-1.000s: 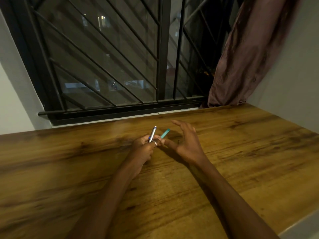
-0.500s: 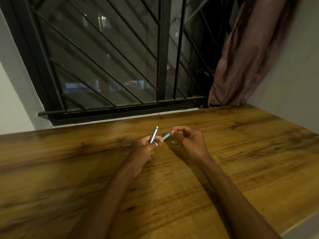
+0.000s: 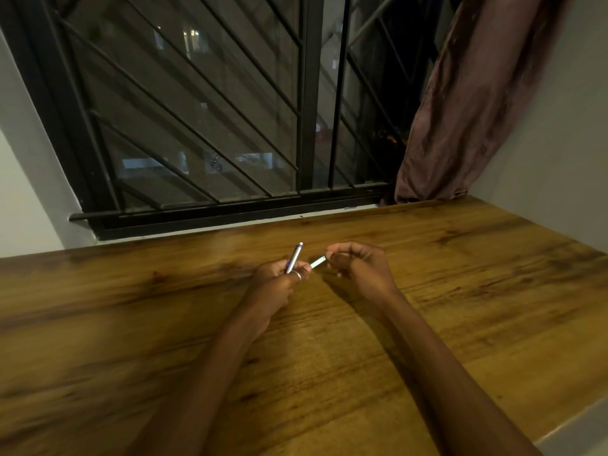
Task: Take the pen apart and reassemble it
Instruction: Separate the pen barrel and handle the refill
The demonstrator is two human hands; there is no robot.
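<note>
Two bare forearms were seen reaching up from the lower edge of the frame across a wooden counter (image 3: 427,291), converging just above the centre. The left hand (image 3: 274,284), a ring (image 3: 296,275) visible on one finger, was closed around the lower end of a silver pen barrel (image 3: 293,258), which was held tilted with its blue-tipped end pointing toward the upper right. Just to its right, the right hand (image 3: 362,269) was pinched shut on a short pale teal piece (image 3: 317,262), whose free end was angled down and left toward the left hand's fingertips. The two hands were kept near each other but apart, and both parts were held clear of the counter.

The pen was judged to be in pieces, with the smaller part being lined up against the barrel; whether it was being withdrawn or refitted could not be told. If it was to be refitted, the next move would call for the teal piece to be aligned with the barrel's opening, hidden inside the left hand, and then pushed or twisted home.

Beyond the hands, a black window grille (image 3: 306,126) filled the upper frame, and a brownish curtain (image 3: 460,110) was bunched at upper right.
</note>
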